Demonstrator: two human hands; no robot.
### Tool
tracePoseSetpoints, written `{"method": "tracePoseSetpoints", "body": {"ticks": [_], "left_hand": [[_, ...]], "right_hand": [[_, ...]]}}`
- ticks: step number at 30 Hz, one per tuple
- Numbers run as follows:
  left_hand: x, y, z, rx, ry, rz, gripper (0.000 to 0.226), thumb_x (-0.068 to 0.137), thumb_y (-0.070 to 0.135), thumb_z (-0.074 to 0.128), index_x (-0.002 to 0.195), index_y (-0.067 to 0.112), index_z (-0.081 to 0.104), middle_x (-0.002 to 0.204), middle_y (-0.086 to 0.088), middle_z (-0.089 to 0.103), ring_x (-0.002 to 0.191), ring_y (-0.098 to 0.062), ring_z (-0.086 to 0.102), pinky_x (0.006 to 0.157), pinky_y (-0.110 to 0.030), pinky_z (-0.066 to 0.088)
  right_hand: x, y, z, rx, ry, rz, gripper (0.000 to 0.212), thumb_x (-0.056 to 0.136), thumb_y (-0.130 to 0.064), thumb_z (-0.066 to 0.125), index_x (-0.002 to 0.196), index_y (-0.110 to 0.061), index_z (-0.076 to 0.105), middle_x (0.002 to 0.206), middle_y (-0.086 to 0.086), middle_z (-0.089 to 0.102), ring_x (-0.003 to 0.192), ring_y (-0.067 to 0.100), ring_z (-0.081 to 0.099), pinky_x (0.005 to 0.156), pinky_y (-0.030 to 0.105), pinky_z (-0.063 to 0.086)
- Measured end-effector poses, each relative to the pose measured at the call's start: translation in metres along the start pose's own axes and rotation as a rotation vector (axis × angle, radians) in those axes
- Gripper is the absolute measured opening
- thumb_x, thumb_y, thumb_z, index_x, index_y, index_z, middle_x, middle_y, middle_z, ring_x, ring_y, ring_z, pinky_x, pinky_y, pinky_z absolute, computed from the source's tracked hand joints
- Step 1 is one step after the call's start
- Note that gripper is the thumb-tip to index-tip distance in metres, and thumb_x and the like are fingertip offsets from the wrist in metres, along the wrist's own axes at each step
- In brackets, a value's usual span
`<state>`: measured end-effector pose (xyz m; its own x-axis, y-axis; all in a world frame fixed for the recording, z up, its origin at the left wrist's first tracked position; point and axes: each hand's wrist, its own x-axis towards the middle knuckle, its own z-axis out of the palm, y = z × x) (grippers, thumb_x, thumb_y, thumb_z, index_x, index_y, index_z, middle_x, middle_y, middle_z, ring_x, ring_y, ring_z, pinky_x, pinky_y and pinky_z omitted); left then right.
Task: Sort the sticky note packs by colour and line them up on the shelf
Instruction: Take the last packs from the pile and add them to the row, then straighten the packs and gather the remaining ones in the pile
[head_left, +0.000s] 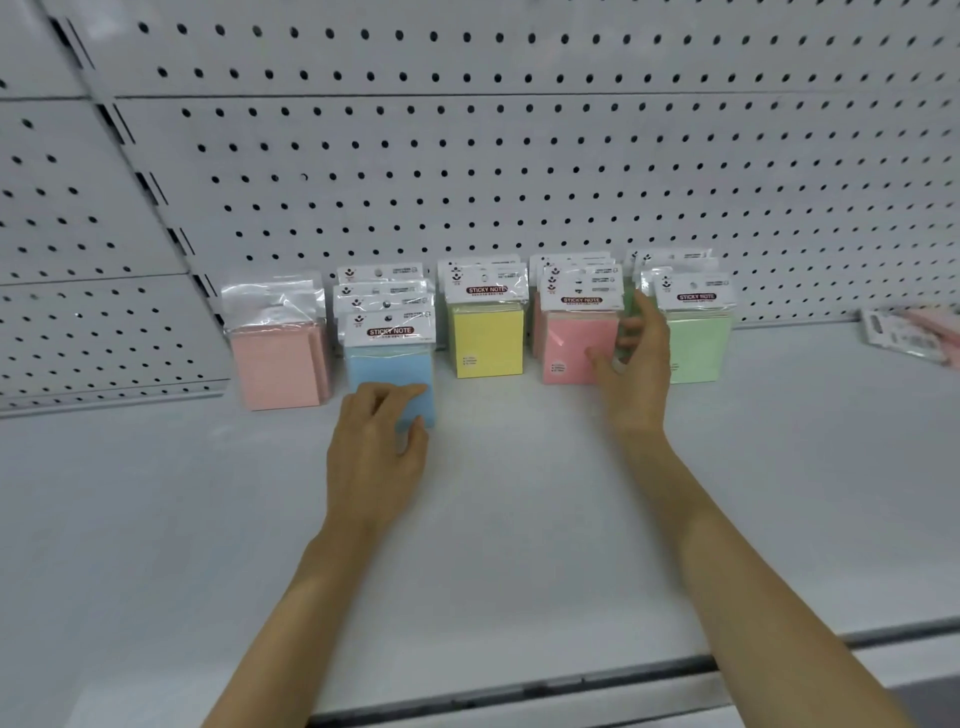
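I see five colour rows on shelf: peach packs, blue packs, yellow packs, pink packs, green packs. Left hand curls over front blue pack's lower edge, thumb at its right corner, gripping. Right hand: thumb on front pink pack, fingers in gap beside green packs; I cannot tell if gripping.

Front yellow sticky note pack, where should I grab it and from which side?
Pinch the front yellow pack across its left and right edges, coming from the front. It stands upright with other packs close behind, while gaps beside the front blue pack and front pink pack probably leave room for fingers.
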<state>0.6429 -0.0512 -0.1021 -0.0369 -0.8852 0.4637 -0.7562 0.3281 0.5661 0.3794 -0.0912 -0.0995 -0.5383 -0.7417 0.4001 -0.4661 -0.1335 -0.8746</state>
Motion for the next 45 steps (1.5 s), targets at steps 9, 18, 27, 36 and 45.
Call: {"method": "tracePoseSetpoints", "body": {"ticks": [9, 18, 27, 36, 45], "left_hand": [[-0.001, 0.002, 0.001, 0.141, -0.019, 0.122, 0.044, 0.081, 0.031, 0.043, 0.116, 0.016, 0.065, 0.103, -0.005, 0.055, 0.092, -0.025, 0.052, 0.07, -0.031, 0.045], [0.014, 0.022, -0.004, 0.456, -0.059, 0.459, 0.041, 0.089, 0.032, 0.048, 0.118, 0.009, 0.064, 0.112, -0.017, 0.062, 0.098, -0.038, 0.058, 0.083, -0.044, 0.041], [0.053, 0.174, 0.063, 0.391, -0.242, 0.765, 0.054, 0.09, 0.043, 0.043, 0.134, 0.012, 0.052, 0.137, -0.014, 0.051, 0.126, -0.032, 0.047, 0.108, -0.044, 0.031], [0.052, 0.317, 0.202, 0.367, -0.411, 0.799, 0.069, 0.093, 0.058, 0.028, 0.139, 0.011, 0.048, 0.145, -0.01, 0.046, 0.135, -0.025, 0.042, 0.115, -0.04, 0.023], [0.04, 0.421, 0.348, 0.113, -0.509, 0.434, 0.086, 0.081, 0.069, 0.008, 0.148, 0.021, 0.031, 0.157, 0.003, 0.024, 0.145, -0.012, 0.018, 0.117, -0.026, 0.008]], "right_hand": [[-0.002, -0.003, 0.0, -0.16, 0.02, 0.01, 0.071, 0.078, -0.006, 0.071, 0.137, -0.022, 0.035, 0.126, 0.008, 0.039, 0.103, 0.021, 0.053, 0.083, 0.045, 0.05], [-0.007, -0.007, -0.067, -0.567, -0.132, -0.556, 0.044, 0.09, -0.032, 0.057, 0.129, -0.013, 0.051, 0.122, 0.008, 0.053, 0.108, 0.022, 0.046, 0.09, 0.032, 0.038], [0.04, 0.022, -0.216, -1.071, -0.369, -0.714, 0.057, 0.092, -0.05, 0.04, 0.136, -0.014, 0.049, 0.142, 0.009, 0.048, 0.127, 0.03, 0.048, 0.104, 0.041, 0.037], [0.115, 0.117, -0.394, -1.145, -0.446, -0.275, 0.075, 0.087, -0.065, 0.022, 0.141, -0.017, 0.043, 0.145, 0.005, 0.045, 0.131, 0.026, 0.044, 0.108, 0.038, 0.032], [0.182, 0.225, -0.503, -0.635, -0.532, -0.003, 0.071, 0.078, -0.064, 0.038, 0.143, -0.035, 0.036, 0.147, -0.022, 0.026, 0.138, 0.003, 0.024, 0.116, 0.03, 0.023]]}}
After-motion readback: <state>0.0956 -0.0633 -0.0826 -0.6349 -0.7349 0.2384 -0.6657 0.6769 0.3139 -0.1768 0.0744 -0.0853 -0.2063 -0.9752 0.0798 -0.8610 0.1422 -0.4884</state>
